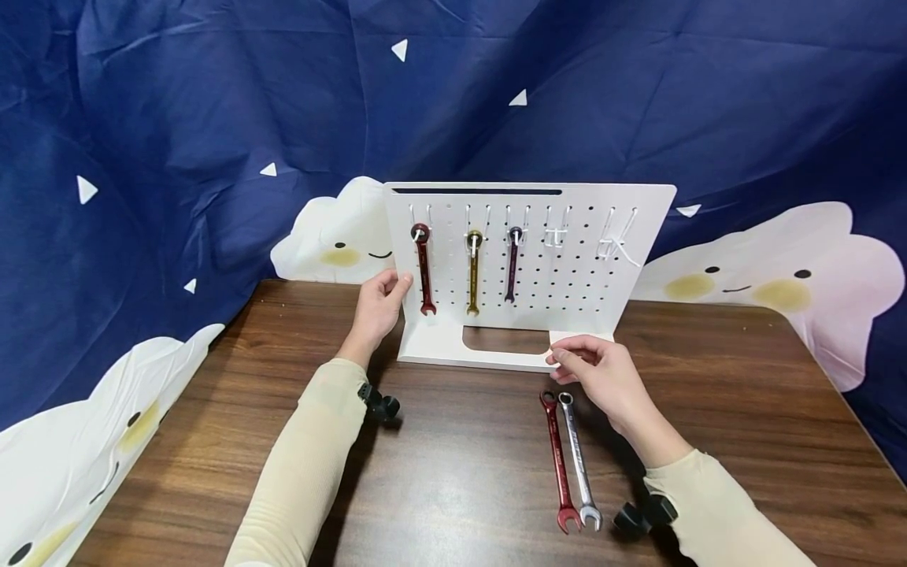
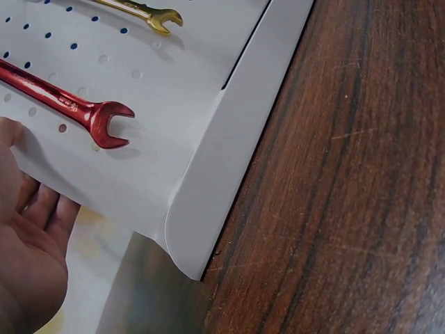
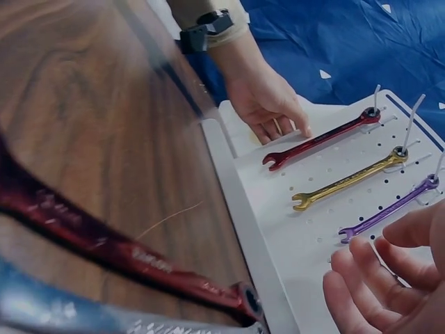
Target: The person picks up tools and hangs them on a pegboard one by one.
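White pegboard (image 1: 449, 264): left hand (image 1: 379, 305) grips its left edge, thumb in front, probably steadying it. Right hand (image 1: 602, 374) at its lower front, thumb apart from loosely bent fingers, nothing visibly held. Hung red wrench (image 1: 424, 272), gold wrench (image 1: 473, 276), purple wrench (image 1: 512, 268) on it, ring-up; loose red wrench (image 1: 558, 465), silver wrench (image 1: 579, 457) before it, presumably for easy reach.

Stands on the table (image 1: 460, 472), before the curtain (image 1: 212, 102), as a pegboard (image 1: 448, 264). Carries, from left to right, a first wrench (image 1: 424, 269), a second wrench (image 1: 473, 277) and a third wrench (image 1: 512, 268), then hooks (image 1: 556, 231). Has the left hand (image 1: 379, 305) at its left edge, the right hand (image 1: 601, 372) at its base's right front. Shows, before it on the table, a fourth wrench (image 1: 557, 457) just left of a fifth wrench (image 1: 577, 457).
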A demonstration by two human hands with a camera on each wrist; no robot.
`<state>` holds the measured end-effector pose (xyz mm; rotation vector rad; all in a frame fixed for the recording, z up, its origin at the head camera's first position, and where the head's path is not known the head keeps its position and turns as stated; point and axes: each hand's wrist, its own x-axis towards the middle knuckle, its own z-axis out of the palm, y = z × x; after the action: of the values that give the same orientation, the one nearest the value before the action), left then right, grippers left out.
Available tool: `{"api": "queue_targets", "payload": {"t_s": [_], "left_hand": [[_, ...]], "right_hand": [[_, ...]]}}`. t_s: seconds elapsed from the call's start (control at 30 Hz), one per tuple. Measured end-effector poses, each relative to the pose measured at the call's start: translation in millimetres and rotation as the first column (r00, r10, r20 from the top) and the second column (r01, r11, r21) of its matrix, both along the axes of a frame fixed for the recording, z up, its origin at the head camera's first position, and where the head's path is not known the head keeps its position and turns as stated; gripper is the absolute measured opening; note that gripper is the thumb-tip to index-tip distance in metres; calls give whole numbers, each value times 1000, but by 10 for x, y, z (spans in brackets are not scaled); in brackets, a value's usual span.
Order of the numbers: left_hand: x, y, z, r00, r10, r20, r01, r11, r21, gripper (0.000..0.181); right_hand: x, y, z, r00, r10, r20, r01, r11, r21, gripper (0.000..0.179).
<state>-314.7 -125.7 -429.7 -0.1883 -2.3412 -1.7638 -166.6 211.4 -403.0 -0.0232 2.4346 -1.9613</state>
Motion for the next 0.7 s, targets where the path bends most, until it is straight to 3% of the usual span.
{"api": "queue_targets", "payload": {"t_s": [0.33, 0.7], "left_hand": [[2, -6, 1, 1000, -3, 5, 3, 1000, 29, 30], [-7, -5, -5, 1000, -3, 7, 3, 1000, 22, 30]], "right_hand": [[172, 91, -89, 999, 26, 27, -27, 999, 20, 26], [376, 142, -203, 991, 55, 119, -58, 998, 23, 22]]}}
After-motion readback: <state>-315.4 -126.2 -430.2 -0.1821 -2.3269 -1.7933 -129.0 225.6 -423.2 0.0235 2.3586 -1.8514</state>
